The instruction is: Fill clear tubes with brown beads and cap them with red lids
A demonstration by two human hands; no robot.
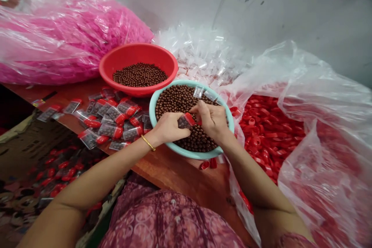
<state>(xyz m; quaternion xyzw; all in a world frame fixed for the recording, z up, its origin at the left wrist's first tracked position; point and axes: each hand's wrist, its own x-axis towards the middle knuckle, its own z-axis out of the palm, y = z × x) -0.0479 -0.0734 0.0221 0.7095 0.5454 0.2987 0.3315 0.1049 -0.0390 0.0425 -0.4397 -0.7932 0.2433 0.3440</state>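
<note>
Above the teal basin (pixel 153 104) my left hand (pixel 170 127) is closed on a small clear box (pixel 185 121) with a red cap, and dark beads show inside it. My right hand (pixel 213 120) meets it at the capped end, its fingers curled together. A bit of red shows by those fingertips; whether they grip it is hidden. Brown round beads (pixel 176 99) fill much of the basin. A clear empty box (pixel 198 92) lies on the beads at the far side, with more clear plastic beside it.
Left of the basin lie several filled, red-capped boxes (pixel 109 130); behind stands a red bowl (pixel 109 66) of beads. Red caps (pixel 261 135) fill a plastic bag at right. Clear boxes (pixel 203 52) and a bag of pink pieces (pixel 72 27) sit behind. A carton (pixel 26 143) stands lower left.
</note>
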